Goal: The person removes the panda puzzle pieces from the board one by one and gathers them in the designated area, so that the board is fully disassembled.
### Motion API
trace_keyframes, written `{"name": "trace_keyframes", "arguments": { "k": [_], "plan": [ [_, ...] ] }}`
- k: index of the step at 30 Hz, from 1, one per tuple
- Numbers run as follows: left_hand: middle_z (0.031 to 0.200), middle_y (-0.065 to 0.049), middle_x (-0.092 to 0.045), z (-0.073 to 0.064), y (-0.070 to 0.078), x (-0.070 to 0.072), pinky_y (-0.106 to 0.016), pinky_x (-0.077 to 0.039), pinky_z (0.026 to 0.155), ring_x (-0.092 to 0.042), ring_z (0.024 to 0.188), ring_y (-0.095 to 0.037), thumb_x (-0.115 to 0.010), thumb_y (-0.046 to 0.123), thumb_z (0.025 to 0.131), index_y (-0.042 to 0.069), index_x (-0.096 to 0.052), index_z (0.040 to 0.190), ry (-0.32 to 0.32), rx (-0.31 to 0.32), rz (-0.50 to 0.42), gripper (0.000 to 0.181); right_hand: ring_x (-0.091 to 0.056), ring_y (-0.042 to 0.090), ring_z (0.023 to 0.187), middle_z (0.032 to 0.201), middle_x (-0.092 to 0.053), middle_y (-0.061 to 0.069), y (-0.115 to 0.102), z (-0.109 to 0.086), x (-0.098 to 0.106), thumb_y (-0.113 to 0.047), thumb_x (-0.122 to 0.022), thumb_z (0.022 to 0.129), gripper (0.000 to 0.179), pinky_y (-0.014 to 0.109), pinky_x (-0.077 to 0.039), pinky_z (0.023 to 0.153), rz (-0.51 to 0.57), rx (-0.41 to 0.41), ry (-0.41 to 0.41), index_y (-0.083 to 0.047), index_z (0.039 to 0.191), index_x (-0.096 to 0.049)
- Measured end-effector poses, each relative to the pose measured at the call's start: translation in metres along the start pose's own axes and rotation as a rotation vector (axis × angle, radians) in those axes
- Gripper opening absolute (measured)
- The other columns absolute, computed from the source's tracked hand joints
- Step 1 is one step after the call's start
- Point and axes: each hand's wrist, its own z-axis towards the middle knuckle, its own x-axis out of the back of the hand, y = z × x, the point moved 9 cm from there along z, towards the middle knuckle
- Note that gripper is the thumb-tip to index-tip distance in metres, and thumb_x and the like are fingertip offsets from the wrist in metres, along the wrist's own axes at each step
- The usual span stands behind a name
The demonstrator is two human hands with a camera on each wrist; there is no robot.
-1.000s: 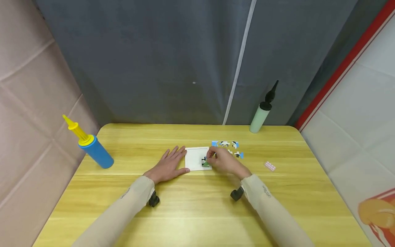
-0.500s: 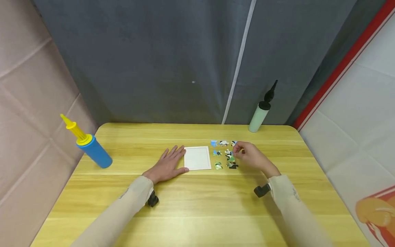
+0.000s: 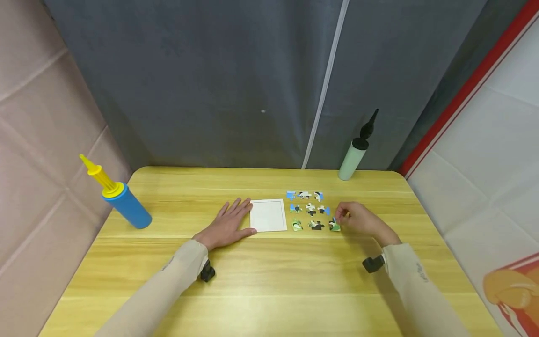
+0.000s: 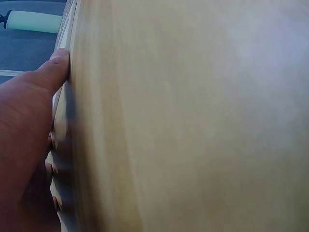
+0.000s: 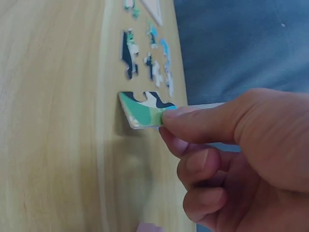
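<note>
My right hand [image 3: 363, 222] pinches a green, black and white corner jigsaw piece [image 5: 142, 110] between thumb and forefinger. In the right wrist view the piece looks slightly raised at the end of the loose jigsaw pieces. My left hand [image 3: 226, 225] lies flat with spread fingers on the table, its fingertips and thumb at the left edge of a square white puzzle tray [image 3: 268, 215]. Right of the tray, loose pieces lie in rows, among them a black and green piece [image 3: 316, 225], a green and white piece [image 3: 297, 225] and a blue piece [image 3: 291, 195].
A blue hand pump [image 3: 127, 206] with a yellow top stands at the table's left. A pale green pump [image 3: 353, 160] with a black nozzle stands at the back right. A small pink block [image 5: 148, 227] shows at the bottom of the right wrist view. A grey curtain [image 3: 210, 93] hangs behind the table [image 3: 269, 290].
My right hand has carried the corner piece from over the white tray to the right, past the other pieces, to the lower right of the rows. The left hand has stayed still.
</note>
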Motion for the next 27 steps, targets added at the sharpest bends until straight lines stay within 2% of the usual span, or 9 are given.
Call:
{"name": "trace_keyframes", "arguments": {
  "k": [7, 16, 23, 27],
  "plan": [
    [0.182, -0.008, -0.012, 0.001, 0.003, -0.002, -0.064, -0.003, 0.136, -0.005, 0.170, -0.036, -0.052, 0.061, 0.107, 0.009, -0.022, 0.171, -0.005, -0.003, 0.002, 0.088, -0.055, 0.017, 0.080, 0.088, -0.067, 0.006, 0.013, 0.001, -0.006, 0.005, -0.059, 0.098, 0.014, 0.027, -0.045, 0.069, -0.056, -0.080, 0.013, -0.004, 0.096, -0.069],
    [0.182, -0.008, -0.011, 0.001, 0.005, -0.001, -0.064, -0.002, 0.136, -0.005, 0.170, -0.036, -0.053, 0.060, 0.107, 0.009, -0.022, 0.171, -0.006, -0.006, -0.003, 0.088, -0.058, 0.019, 0.083, 0.094, -0.071, 0.008, 0.013, -0.004, -0.002, -0.001, -0.063, 0.099, 0.007, 0.030, -0.048, 0.074, -0.089, -0.122, 0.049, -0.003, 0.099, -0.070],
    [0.182, -0.009, -0.013, 0.001, 0.003, 0.001, -0.065, -0.003, 0.136, -0.006, 0.170, -0.037, -0.055, 0.059, 0.107, 0.008, -0.023, 0.171, 0.007, -0.003, -0.016, 0.088, -0.056, 0.018, 0.078, 0.097, -0.073, 0.009, 0.002, -0.007, -0.007, -0.007, -0.066, 0.101, 0.005, 0.028, -0.046, 0.067, -0.072, -0.090, 0.056, -0.004, 0.097, -0.068],
    [0.182, -0.009, -0.014, 0.000, 0.002, 0.003, -0.065, -0.004, 0.136, -0.007, 0.170, -0.037, -0.056, 0.058, 0.107, 0.008, -0.024, 0.171, 0.011, 0.004, -0.025, 0.087, -0.055, 0.017, 0.076, 0.097, -0.074, 0.009, -0.011, -0.007, -0.012, -0.004, -0.066, 0.100, 0.005, 0.027, -0.045, 0.065, -0.059, -0.066, 0.058, -0.003, 0.095, -0.067]
  ]
}}
